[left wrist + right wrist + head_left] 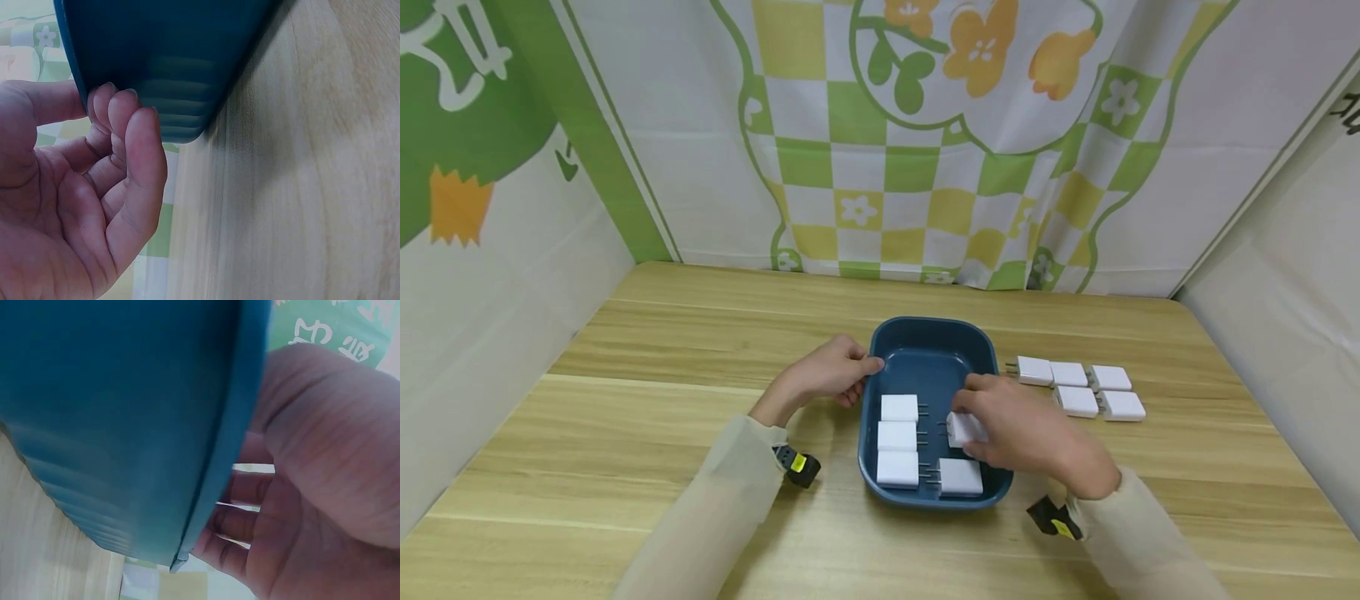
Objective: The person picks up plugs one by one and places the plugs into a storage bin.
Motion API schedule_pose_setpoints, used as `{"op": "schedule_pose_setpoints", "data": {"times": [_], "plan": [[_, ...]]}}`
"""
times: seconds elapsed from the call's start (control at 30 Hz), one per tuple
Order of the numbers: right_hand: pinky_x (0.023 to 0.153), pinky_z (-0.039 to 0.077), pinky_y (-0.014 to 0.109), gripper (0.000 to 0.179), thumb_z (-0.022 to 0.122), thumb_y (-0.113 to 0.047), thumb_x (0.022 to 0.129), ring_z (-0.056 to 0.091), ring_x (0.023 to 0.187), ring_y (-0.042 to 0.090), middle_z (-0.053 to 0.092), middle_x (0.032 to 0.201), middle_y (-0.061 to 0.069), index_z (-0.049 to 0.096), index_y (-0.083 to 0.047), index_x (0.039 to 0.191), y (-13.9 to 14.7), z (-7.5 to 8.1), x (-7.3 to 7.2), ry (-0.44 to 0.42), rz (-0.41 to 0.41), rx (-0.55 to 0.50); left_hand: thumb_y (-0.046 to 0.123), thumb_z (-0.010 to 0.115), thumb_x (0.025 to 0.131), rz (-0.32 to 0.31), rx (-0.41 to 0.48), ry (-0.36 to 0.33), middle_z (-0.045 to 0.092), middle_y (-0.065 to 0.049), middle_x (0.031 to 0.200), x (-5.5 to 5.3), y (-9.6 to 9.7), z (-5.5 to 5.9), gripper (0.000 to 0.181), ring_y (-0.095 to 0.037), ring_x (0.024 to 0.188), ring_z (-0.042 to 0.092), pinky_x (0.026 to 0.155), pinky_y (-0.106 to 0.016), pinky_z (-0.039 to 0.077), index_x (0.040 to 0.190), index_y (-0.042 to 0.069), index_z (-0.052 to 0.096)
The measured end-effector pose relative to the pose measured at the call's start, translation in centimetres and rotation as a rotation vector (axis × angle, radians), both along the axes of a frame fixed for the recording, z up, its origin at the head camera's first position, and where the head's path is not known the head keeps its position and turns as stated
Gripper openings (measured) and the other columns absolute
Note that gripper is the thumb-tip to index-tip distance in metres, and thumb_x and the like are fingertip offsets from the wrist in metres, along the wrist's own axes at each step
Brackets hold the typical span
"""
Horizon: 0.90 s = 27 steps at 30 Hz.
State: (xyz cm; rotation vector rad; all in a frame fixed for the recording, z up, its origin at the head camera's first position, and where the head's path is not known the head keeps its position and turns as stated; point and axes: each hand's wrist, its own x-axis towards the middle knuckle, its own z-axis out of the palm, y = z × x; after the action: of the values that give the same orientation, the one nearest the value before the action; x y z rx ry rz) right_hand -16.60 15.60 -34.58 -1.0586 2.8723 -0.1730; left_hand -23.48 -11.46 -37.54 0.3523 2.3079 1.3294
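Observation:
A dark blue plastic basin (925, 362) sits on the table. At its left rim my left hand (831, 371) pinches the wall, thumb over the edge and curled fingers against the outside (169, 69). Inside the basin, my right hand (1026, 425) holds a white charger plug (964, 429) by its sides, prongs pointing left. Below it lies another white charger (960, 477), its prongs also to the left. Along the left wall a column of three chargers (898, 436) has prongs facing right. The basin wall (125, 425) hides the right fingertips in the right wrist view.
Several more white chargers (1077, 401) lie grouped in two rows on the wooden table (700, 333), right of the basin. A patterned curtain (925, 183) hangs behind the table's back edge. Each wrist carries a small black camera (803, 469).

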Motion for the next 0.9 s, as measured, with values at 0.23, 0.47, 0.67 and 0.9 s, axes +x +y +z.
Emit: {"op": "schedule_pose_setpoints", "data": {"times": [0.23, 0.47, 0.67, 0.9], "plan": [[0.072, 0.051, 0.034, 0.035, 0.087, -0.020, 0.081, 0.057, 0.083, 0.017, 0.063, 0.102, 0.006, 0.073, -0.007, 0.110, -0.4, -0.4, 0.0, -0.001, -0.011, 0.028, 0.022, 0.056, 0.105, 0.009, -0.006, -0.004, 0.056, -0.006, 0.063, 0.0, 0.0, 0.0, 0.040, -0.015, 0.051, 0.053, 0.054, -0.030, 0.054, 0.068, 0.007, 0.058], [0.072, 0.050, 0.036, 0.034, 0.088, -0.021, 0.080, 0.057, 0.082, 0.018, 0.063, 0.099, 0.006, 0.074, -0.007, 0.108, -0.6, -0.6, -0.1, 0.007, -0.014, 0.048, 0.022, 0.056, 0.105, 0.007, -0.004, -0.002, 0.056, -0.006, 0.063, 0.1, 0.0, 0.2, 0.040, -0.015, 0.051, 0.053, 0.054, -0.031, 0.054, 0.068, 0.006, 0.058], [0.074, 0.048, 0.039, 0.033, 0.089, -0.022, 0.079, 0.055, 0.079, 0.017, 0.062, 0.094, 0.004, 0.075, -0.008, 0.106, -0.7, -0.8, -0.1, 0.021, 0.003, 0.070, 0.021, 0.055, 0.105, 0.001, 0.003, 0.001, 0.056, -0.006, 0.063, 0.1, 0.0, 0.1, 0.040, -0.015, 0.050, 0.052, 0.054, -0.030, 0.053, 0.068, 0.006, 0.058], [0.082, 0.049, 0.044, 0.032, 0.089, -0.022, 0.079, 0.056, 0.079, 0.015, 0.063, 0.094, 0.003, 0.075, -0.008, 0.104, -0.8, -1.2, -0.2, 0.035, 0.011, 0.091, 0.021, 0.055, 0.105, -0.004, 0.008, 0.004, 0.056, -0.006, 0.063, 0.0, 0.0, 0.1, 0.040, -0.015, 0.050, 0.052, 0.053, -0.030, 0.053, 0.068, 0.006, 0.058]]}}
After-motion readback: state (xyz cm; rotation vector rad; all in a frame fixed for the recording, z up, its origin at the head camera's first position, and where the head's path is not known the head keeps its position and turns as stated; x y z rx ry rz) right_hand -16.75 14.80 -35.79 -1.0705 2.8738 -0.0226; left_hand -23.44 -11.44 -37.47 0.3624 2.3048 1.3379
